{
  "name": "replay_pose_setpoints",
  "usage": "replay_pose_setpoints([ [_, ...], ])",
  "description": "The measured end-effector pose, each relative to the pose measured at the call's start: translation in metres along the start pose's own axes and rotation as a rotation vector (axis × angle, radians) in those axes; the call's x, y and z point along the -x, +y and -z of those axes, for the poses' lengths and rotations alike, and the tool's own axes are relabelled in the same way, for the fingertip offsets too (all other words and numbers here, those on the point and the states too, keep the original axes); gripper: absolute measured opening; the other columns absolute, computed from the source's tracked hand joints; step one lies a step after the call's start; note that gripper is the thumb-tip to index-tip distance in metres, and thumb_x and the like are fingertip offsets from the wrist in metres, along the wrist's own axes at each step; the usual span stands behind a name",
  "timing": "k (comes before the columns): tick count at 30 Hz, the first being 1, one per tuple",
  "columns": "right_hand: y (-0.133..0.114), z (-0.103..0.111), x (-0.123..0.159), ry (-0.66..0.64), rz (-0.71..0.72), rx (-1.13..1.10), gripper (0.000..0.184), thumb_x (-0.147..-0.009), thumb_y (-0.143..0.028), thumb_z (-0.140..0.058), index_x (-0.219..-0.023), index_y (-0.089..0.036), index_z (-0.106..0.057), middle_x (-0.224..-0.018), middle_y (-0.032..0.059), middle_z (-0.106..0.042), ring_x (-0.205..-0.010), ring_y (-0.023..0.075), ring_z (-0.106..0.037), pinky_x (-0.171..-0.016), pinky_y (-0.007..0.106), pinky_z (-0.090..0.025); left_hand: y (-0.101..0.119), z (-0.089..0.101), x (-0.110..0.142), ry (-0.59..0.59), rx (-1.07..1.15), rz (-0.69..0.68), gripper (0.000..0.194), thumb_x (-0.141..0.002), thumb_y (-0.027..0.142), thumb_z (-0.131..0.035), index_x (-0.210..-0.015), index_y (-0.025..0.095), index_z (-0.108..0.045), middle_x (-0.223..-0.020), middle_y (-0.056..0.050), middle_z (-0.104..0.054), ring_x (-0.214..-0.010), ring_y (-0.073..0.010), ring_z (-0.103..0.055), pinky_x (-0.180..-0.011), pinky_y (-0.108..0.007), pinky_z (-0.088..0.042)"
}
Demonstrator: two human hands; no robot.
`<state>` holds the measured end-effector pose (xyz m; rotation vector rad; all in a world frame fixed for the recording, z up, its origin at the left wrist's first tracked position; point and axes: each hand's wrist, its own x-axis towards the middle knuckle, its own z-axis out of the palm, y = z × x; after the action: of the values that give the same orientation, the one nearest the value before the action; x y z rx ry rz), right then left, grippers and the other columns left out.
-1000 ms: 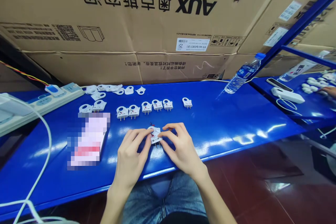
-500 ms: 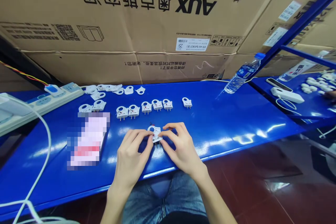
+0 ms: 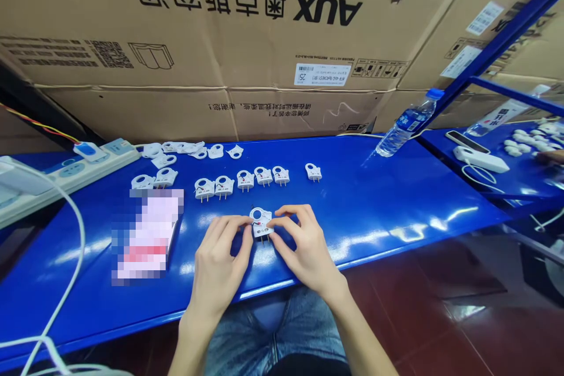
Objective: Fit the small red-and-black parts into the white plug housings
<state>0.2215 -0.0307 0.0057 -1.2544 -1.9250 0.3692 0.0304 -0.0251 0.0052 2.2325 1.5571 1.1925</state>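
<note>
Left hand (image 3: 219,258) and right hand (image 3: 305,245) half-closed, fingertips apparently pinching a white two-pin plug (image 3: 261,224) from both sides, a row of plugs (image 3: 245,180) at twelve o'clock.

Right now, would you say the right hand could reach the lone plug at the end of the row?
Probably yes: nothing stands between the right hand and the lone plug on the bench, once it lets go of the held plug.
</note>
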Motion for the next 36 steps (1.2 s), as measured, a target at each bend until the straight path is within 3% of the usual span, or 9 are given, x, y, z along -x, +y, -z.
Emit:
replay_pose_setpoints([
  [23, -0.0008, 0.0014, 0.0002, 0.003, 0.018, -0.033, 0.015, -0.102, -0.021, -0.063, -0.114, -0.025, -0.070, -0.119, 0.0079, -0.066, -0.116, 0.0232, -0.059, -0.098, 0.040, -0.055, -0.0033, -0.0017, 0.0030, -0.030, 0.033, -0.007, 0.012, -0.102, 0.027, -0.060, -0.111, 0.023, -0.068, -0.104, -0.003, -0.075, -0.095, -0.0176, -0.070, -0.085, -0.031, -0.053],
  [36, -0.0009, 0.0024, 0.0003, -0.012, 0.026, -0.052, 0.016, -0.103, -0.023, -0.062, -0.116, -0.026, -0.069, -0.119, 0.0081, -0.066, -0.116, 0.0236, -0.059, -0.098, 0.041, -0.055, -0.0006, -0.0008, 0.0024, 0.016, 0.013, -0.007, 0.015, -0.102, 0.027, -0.061, -0.113, 0.023, -0.069, -0.096, -0.001, -0.076, -0.076, -0.0140, -0.068, -0.074, -0.027, -0.055],
])
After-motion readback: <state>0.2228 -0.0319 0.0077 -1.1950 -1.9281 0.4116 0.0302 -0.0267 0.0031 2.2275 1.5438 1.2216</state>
